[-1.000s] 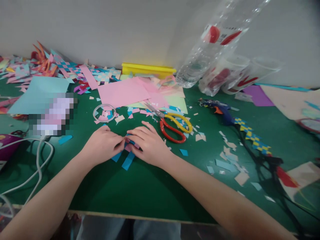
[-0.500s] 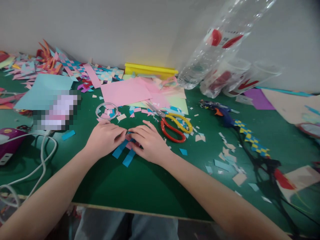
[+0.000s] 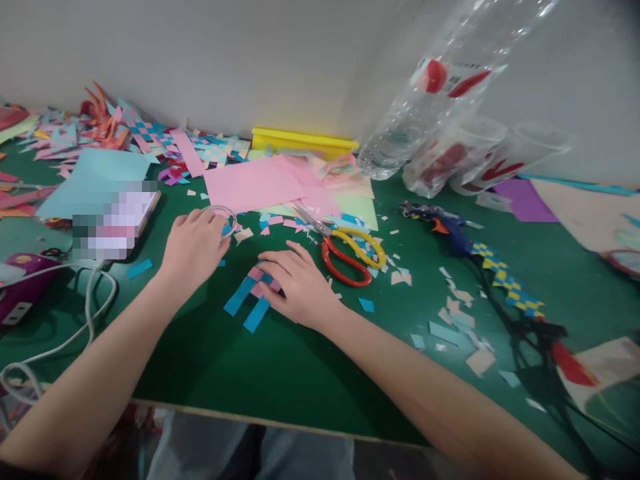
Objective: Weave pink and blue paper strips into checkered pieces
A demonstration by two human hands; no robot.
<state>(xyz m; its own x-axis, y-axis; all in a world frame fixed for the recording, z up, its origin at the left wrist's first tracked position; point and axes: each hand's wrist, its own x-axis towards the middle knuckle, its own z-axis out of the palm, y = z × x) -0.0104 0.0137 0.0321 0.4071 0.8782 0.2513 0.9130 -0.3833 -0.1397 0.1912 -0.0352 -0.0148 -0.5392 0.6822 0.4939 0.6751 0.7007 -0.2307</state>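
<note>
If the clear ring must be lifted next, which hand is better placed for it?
Probably the left hand: its fingers overlap the clear ring in this view, though contact is unclear. The right hand is farther away and covers part of the woven pink-and-blue paper.

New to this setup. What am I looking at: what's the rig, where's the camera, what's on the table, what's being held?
There's no robot here: these are a person's own bare hands. Every picture comes from one camera worn on the head, looking forward and down.

The right hand is on a small weave of blue and pink paper strips. The left hand is at a clear ring; whether it grips it, I can't tell.

Around them on the green table lie scissors with red and yellow handles, pink sheets and paper scraps. A clear bottle is near the wall.
</note>
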